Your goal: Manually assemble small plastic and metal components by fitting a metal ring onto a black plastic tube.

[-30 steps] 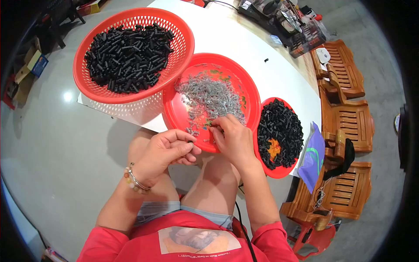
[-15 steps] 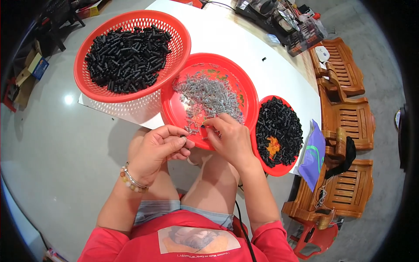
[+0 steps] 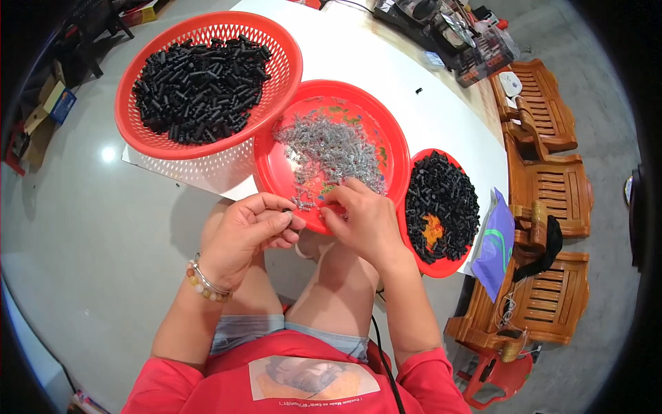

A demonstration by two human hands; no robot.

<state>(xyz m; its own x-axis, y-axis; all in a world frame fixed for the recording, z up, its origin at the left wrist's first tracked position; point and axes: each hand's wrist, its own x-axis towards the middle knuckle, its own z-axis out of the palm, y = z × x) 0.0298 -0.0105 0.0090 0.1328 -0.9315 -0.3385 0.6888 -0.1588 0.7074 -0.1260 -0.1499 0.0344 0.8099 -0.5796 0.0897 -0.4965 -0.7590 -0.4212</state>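
My left hand (image 3: 258, 224) is closed, with a small black plastic piece (image 3: 287, 211) pinched between thumb and forefinger. Most of that piece is hidden by the fingers. Over the near rim of a round red tray (image 3: 265, 162), my right hand (image 3: 362, 217) is bent into a pinch; whatever its fingertips hold is too small to make out. Beneath and beyond those fingers lies a loose heap of small silvery metal springs (image 3: 331, 148). To the right, a smaller red tray (image 3: 441, 270) holds many short black pieces (image 3: 441, 200), with part of its orange-patterned bottom showing.
A red perforated basket (image 3: 289, 76) full of longer black tubes (image 3: 203, 90) stands at the left on the white table (image 3: 358, 48). A purple pouch (image 3: 493, 241) lies at the table's right edge. Wooden chairs (image 3: 552, 186) stand beyond it, with dark containers (image 3: 441, 31) at the far right.
My right fingertips have drawn slightly nearer to me, and the dark bit seen at them before no longer shows. My left hand keeps its pinch, almost still.
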